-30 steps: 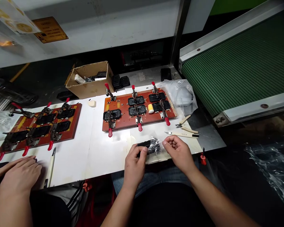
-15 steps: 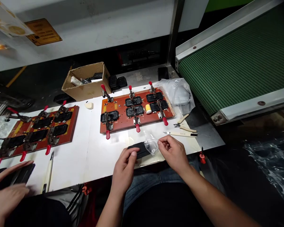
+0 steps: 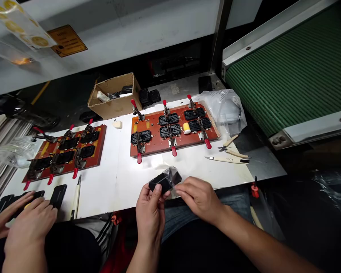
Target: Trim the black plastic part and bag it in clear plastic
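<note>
My left hand (image 3: 153, 203) grips a black plastic part (image 3: 159, 182), thumb on top and fingers beneath. A clear plastic bag (image 3: 168, 173) covers the right end of this part. With closed fingertips my right hand (image 3: 197, 195) pinches the lower edge of the bag. Just beyond my hands lies a red-brown fixture board (image 3: 156, 144) with red-handled toggle clamps and several black parts on it. A small yellow and white pot (image 3: 186, 128) stands on the board.
Right of my hands lie a craft knife (image 3: 227, 160) and cutters (image 3: 233, 151). A cardboard box (image 3: 113, 108) stands behind. At left, a co-worker's hands (image 3: 31, 216) are beside black parts and a second clamp board (image 3: 100, 151). A green conveyor (image 3: 287, 68) slopes at right.
My left hand has lifted and tilted the black part, and the bag now lies over its end. My right hand has moved closer to it. The view has shifted left.
</note>
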Demonstrator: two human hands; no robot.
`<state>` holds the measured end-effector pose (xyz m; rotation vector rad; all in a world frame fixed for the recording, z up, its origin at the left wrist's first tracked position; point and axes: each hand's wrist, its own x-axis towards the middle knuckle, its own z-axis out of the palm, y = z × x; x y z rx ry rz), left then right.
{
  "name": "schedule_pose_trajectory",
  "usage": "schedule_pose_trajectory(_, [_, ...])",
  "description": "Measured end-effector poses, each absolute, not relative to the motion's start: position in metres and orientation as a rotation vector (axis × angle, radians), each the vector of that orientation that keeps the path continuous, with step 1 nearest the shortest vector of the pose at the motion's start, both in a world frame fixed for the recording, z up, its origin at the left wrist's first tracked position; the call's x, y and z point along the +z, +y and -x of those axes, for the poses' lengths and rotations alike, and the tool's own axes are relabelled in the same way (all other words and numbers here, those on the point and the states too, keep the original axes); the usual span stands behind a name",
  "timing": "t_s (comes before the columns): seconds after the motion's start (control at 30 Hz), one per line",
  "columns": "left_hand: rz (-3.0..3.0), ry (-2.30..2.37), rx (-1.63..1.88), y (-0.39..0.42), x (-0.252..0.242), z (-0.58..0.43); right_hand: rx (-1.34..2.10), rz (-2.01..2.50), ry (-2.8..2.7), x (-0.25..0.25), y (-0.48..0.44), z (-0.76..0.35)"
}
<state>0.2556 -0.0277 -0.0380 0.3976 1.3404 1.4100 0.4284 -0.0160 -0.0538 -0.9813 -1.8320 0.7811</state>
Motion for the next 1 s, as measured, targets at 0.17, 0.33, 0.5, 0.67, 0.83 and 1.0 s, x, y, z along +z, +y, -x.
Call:
schedule_pose_trajectory(0.17, [-0.435,1.337,1.428,-0.037,-0.05,-0.272,0.837,0.994,-1.785,-0.051,-0.02,-0.421])
schedule_pose_trajectory(0.33, [-0.962,1.405,1.08,-0.051,-0.052,-0.268,0.764,1.022,-1.714,-0.039,-0.013,-0.424])
schedule_pose_trajectory(0.5, [-1.399,1.308,0.962,-0.047,-0.054,-0.255,0.884,0.836,-1.863,-0.035,-0.019,-0.425])
schedule_pose_trajectory(0.67, [-1.495,1.382,1.044,-0.046,-0.059,-0.259,0.988,0.886,-1.676,-0.03,-0.034,-0.417])
schedule_pose_trajectory(0.83, [-1.129,1.47,1.061,-0.048,-0.054,-0.268,1.158,1.02,-1.501,-0.027,-0.047,-0.427])
schedule_pose_trajectory(1.0, [-0.941,1.437,1.009,-0.04,-0.044,-0.266,1.829,1.04,-1.164,-0.058,-0.058,-0.454])
